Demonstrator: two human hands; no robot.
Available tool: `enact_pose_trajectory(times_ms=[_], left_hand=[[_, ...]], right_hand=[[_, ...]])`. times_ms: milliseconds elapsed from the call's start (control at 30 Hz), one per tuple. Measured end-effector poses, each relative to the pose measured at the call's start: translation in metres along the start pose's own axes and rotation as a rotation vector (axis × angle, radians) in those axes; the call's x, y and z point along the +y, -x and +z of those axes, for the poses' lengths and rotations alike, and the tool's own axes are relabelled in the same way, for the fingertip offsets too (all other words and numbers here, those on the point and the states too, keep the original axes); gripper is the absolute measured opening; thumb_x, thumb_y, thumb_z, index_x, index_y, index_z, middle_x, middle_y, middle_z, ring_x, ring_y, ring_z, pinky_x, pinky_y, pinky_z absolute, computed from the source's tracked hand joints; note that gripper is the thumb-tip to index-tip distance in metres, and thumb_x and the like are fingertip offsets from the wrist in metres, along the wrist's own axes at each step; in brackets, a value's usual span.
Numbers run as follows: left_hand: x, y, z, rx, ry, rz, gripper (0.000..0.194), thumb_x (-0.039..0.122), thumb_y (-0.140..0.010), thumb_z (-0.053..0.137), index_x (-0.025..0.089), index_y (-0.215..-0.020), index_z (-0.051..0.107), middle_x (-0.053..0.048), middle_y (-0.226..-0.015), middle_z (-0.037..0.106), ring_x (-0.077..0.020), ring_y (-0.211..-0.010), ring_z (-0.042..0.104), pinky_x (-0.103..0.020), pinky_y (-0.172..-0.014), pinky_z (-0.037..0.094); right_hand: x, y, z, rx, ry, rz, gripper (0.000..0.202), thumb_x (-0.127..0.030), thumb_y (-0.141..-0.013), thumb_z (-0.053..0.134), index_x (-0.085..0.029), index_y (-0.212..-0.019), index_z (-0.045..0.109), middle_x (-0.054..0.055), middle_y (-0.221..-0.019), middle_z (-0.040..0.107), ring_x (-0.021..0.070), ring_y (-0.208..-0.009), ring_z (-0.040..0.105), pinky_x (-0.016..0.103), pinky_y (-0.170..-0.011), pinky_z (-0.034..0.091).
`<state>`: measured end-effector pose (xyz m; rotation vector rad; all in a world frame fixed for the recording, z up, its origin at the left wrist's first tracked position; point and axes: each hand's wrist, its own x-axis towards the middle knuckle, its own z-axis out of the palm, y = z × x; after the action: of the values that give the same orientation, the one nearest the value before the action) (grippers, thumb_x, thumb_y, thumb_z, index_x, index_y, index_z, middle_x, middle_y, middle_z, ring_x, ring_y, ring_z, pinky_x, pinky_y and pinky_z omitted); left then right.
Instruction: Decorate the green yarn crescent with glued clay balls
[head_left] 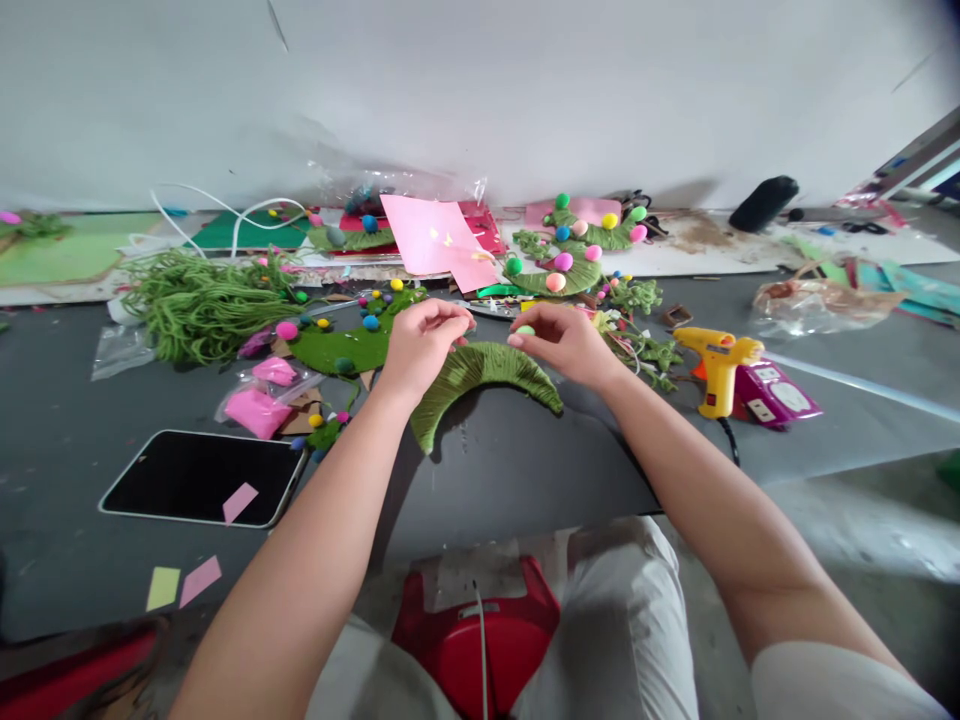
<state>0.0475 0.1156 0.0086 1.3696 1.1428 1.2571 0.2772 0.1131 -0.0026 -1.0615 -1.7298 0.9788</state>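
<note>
A crescent wrapped in green yarn (491, 368) lies on the grey table, its two tips toward me. Over its left part is my left hand (424, 345), thumb and fingers pinched together; whatever may be between them is too small to name. My right hand (566, 340) is above the crescent's right part, closed on a light green pompom (526, 331) at its fingertips. A gap separates the two hands. Behind them lies another yarn-wrapped crescent (559, 277) bearing pompoms. Left of my left hand is a green felt piece (330, 348) with coloured pompoms.
Green yarn (202, 310) is heaped at the left, behind bags of pink material (259, 408) and a phone (202, 478). To the right, a yellow glue gun (718, 362) stands by a purple power strip (776, 393). Pink paper (435, 240) lies at the back.
</note>
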Motion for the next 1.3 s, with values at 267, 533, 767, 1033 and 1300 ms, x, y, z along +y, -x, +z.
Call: enact_pose_trajectory(times_ms=[267, 533, 767, 1033, 1300], left_hand=[[-0.0005, 0.0015, 0.0003, -0.002, 0.012, -0.005, 0.007, 0.026, -0.080, 0.076, 0.019, -0.080, 0.078, -0.004, -0.085, 0.079, -0.0150, -0.069, 0.067, -0.029, -0.066, 0.049], [-0.0023, -0.0008, -0.0001, -0.002, -0.005, -0.001, 0.008, 0.027, -0.080, 0.077, 0.020, -0.080, 0.078, -0.004, -0.084, 0.078, -0.0157, -0.069, 0.067, -0.029, -0.066, 0.049], [-0.0024, -0.0004, -0.0014, -0.010, 0.047, -0.023, 0.009, 0.028, -0.080, 0.077, 0.020, -0.082, 0.078, -0.005, -0.089, 0.079, -0.0155, -0.070, 0.067, -0.029, -0.066, 0.048], [-0.0018, 0.0001, -0.0014, -0.016, 0.062, -0.029, 0.008, 0.027, -0.081, 0.077, 0.019, -0.082, 0.078, -0.005, -0.087, 0.079, -0.0146, -0.070, 0.067, -0.028, -0.066, 0.048], [-0.0030, -0.0003, 0.0005, -0.026, 0.040, -0.027, 0.008, 0.027, -0.081, 0.077, 0.019, -0.082, 0.078, -0.005, -0.088, 0.080, -0.0155, -0.070, 0.067, -0.029, -0.065, 0.048]], right_hand=[[0.0015, 0.0004, 0.0003, -0.032, -0.048, 0.126, 0.060, -0.077, -0.089, 0.068, -0.018, -0.079, 0.070, -0.001, -0.055, 0.061, 0.0120, -0.049, 0.053, 0.027, -0.049, 0.044], [0.0001, -0.0012, -0.0002, -0.006, -0.239, 0.165, 0.059, -0.078, -0.089, 0.067, -0.019, -0.096, 0.069, 0.003, -0.070, 0.072, 0.0147, -0.055, 0.063, 0.029, -0.054, 0.052], [-0.0040, -0.0002, -0.0023, 0.055, -0.051, 0.004, 0.054, -0.062, -0.073, 0.091, -0.020, -0.101, 0.073, 0.003, -0.093, 0.076, 0.0157, -0.075, 0.066, 0.030, -0.069, 0.055], [-0.0018, -0.0001, -0.0035, -0.001, -0.023, 0.131, 0.055, -0.070, -0.090, 0.072, -0.016, -0.079, 0.073, 0.000, -0.057, 0.062, 0.0114, -0.052, 0.052, 0.027, -0.053, 0.043], [-0.0025, -0.0009, -0.0044, -0.046, -0.149, 0.222, 0.066, -0.080, -0.093, 0.058, -0.016, -0.085, 0.074, 0.003, -0.058, 0.066, 0.0118, -0.045, 0.051, 0.027, -0.046, 0.041]])
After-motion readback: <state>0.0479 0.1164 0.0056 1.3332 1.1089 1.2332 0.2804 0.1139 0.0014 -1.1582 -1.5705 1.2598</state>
